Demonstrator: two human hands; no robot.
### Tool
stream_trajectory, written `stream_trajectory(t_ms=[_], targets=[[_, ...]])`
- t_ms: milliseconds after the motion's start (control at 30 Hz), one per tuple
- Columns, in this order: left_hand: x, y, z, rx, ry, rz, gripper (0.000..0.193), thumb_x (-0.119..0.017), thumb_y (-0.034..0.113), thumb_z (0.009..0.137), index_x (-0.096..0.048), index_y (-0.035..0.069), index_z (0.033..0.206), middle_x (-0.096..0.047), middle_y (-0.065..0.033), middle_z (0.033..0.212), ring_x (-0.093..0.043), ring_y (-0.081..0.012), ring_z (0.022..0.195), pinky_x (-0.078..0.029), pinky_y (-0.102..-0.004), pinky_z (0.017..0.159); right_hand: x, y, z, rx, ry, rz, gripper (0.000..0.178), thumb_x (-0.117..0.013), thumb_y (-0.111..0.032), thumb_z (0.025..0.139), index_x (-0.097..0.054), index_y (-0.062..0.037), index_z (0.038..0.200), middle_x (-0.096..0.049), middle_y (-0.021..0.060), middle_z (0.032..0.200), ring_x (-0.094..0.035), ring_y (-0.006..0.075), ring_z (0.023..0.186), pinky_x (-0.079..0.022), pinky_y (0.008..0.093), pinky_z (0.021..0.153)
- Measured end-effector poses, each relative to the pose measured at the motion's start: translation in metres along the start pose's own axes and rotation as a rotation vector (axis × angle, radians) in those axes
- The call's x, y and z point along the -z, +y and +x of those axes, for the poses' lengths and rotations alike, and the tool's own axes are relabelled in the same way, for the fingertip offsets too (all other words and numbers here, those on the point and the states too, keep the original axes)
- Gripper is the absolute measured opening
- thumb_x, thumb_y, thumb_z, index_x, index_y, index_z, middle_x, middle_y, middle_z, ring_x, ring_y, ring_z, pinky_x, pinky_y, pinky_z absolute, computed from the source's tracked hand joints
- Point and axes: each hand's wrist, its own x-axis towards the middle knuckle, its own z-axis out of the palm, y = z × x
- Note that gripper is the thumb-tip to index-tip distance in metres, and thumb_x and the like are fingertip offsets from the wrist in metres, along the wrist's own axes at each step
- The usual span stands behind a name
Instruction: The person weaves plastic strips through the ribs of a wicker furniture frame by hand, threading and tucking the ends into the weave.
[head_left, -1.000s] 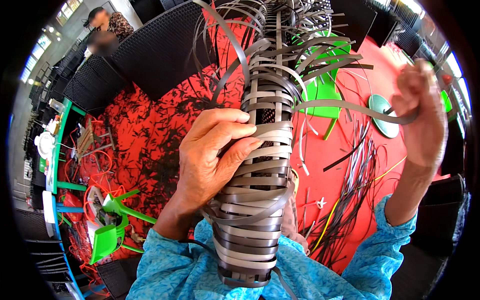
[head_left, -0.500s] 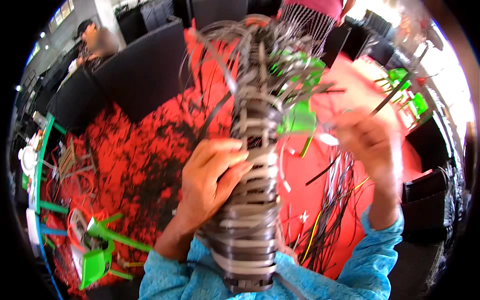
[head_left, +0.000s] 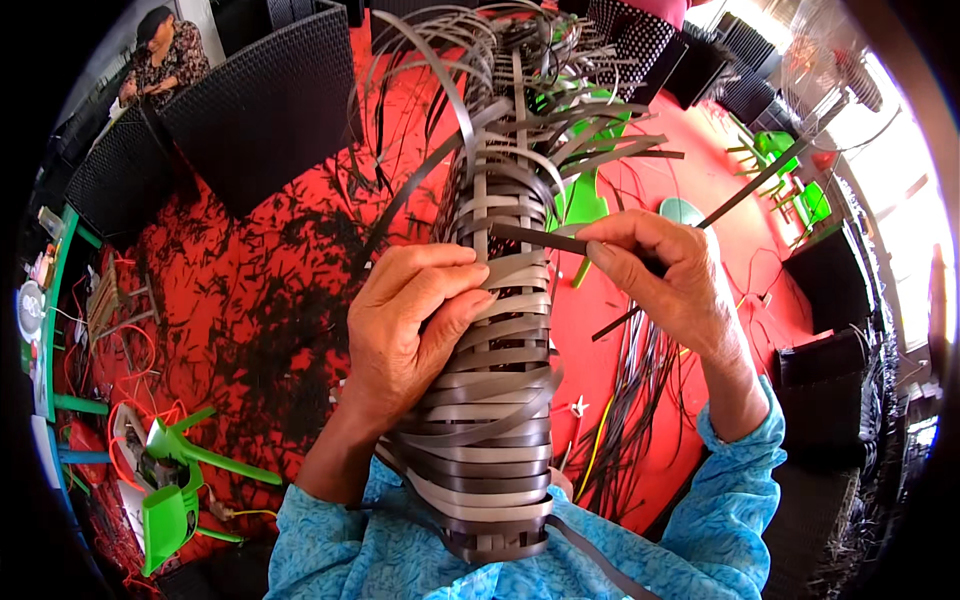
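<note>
the woven piece of flat grey and black strips point(head_left: 490, 410) runs lengthwise away from the person, its near end against the blue patterned shirt point(head_left: 350, 540), probably so the body can brace it while both hands reach the weave. the left hand point(head_left: 405, 320) has fingertips and thumb bunched against the weave's left edge, seemingly steadying it; whether a strand is caught between them, i cannot tell. the right hand point(head_left: 670, 280) pinches a dark flat strip point(head_left: 540, 237) between thumb and forefinger, leaving a short end free over the weave, a hold that likely keeps the tip stiff and easy to aim. loose strip ends point(head_left: 610, 145) fan out at the far end; more strips point(head_left: 625, 430) lie bundled on the red floor point(head_left: 590, 330), within easy reach on the right.
</note>
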Motion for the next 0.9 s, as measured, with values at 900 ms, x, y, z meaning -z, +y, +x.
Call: stream_trajectory(t_ms=[900], targets=[[0.001, -0.022, 0.006, 0.476, 0.007, -0.551, 0.016, -0.068, 0.007, 0.087, -0.064, 0.0, 0.101, -0.061, 0.0001, 0.078, -0.056, -0.0035, 0.07, -0.047, -0.0196, 0.064, -0.012, 0.016, 0.029, -0.369, -0.207, 0.341, 0.027, -0.065, -0.028, 0.092, -0.068, -0.0015, 0.096, -0.055, -0.0056, 0.069, -0.046, 0.0012, 0.06, -0.036, 0.0187, 0.052]])
